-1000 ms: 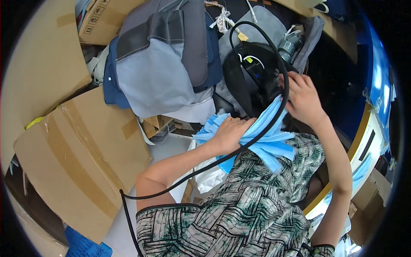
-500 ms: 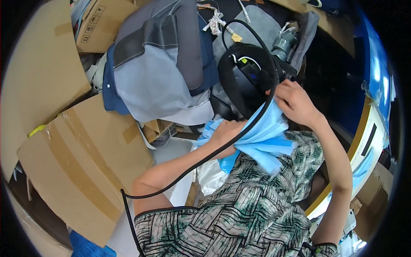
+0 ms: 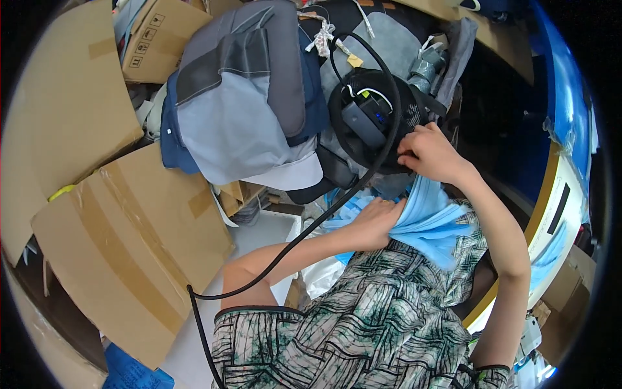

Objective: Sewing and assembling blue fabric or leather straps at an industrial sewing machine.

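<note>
Over my lap I hold a bunch of thin light-blue cloth in folds, its loose ends fanning to the right. My left hand is closed around its left side. At its upper end my right hand has curled fingers, and the cloth runs up under that hand; the exact grip there is partly hidden. More light-blue pieces lie just beyond my left hand. A black cable crosses above my left forearm. Close past my right hand stands a black mesh basket holding a dark device.
A grey bag-like cushion and a white cap brim sit ahead on the left. Large cardboard sheets fill the left side. A blue-and-white panel with a yellow edge stands at right. Crumpled silvery plastic lies beside my lap.
My left hand has moved right and slightly down with the cloth. My right hand has shifted a little left. The basket and its device show more plainly.
</note>
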Motion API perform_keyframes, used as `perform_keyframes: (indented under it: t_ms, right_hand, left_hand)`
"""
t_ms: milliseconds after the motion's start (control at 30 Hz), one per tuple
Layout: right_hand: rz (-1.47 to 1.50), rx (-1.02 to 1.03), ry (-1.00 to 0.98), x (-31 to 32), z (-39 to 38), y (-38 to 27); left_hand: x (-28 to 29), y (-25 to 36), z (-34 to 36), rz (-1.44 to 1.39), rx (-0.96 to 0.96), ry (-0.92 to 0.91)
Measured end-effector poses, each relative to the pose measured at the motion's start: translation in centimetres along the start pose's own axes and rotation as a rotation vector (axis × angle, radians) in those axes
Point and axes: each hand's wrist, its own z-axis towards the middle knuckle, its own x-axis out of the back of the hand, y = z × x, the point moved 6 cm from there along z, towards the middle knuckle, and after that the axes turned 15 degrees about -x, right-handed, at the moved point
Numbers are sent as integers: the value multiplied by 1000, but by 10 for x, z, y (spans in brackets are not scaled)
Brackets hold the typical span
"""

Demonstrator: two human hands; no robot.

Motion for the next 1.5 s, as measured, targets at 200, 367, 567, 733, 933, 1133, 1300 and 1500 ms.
perform_keyframes:
  t_ms: [200, 367, 567, 733, 933, 1133, 1300, 1500]
  right_hand:
    - [751, -149, -134, 4, 6, 13]
    - [1050, -139, -214, 18, 0, 10]
    - [895, -58, -133, 32, -8, -19]
    - [644, -70, -33, 48, -14, -32]
    - [439, 48, 68, 47, -8, -41]
    - [359, 176, 472, 52, 31, -35]
    - [254, 130, 692, 78, 69, -20]
    - [204, -246, 937, 73, 100, 51]
  left_hand:
    - [-18, 8, 17, -48, -7, 6]
    - [9, 2, 42, -91, 119, 68]
    - [27, -28, 58, 64, 115, 314]
    - [33, -14, 46, 65, 167, 461]
    - [17, -32, 49, -13, 274, 311]
    - [-27, -14, 44, 111, 251, 57]
    - [-36, -13, 50, 149, 129, -5]
    - [-33, -23, 44, 128, 99, -124]
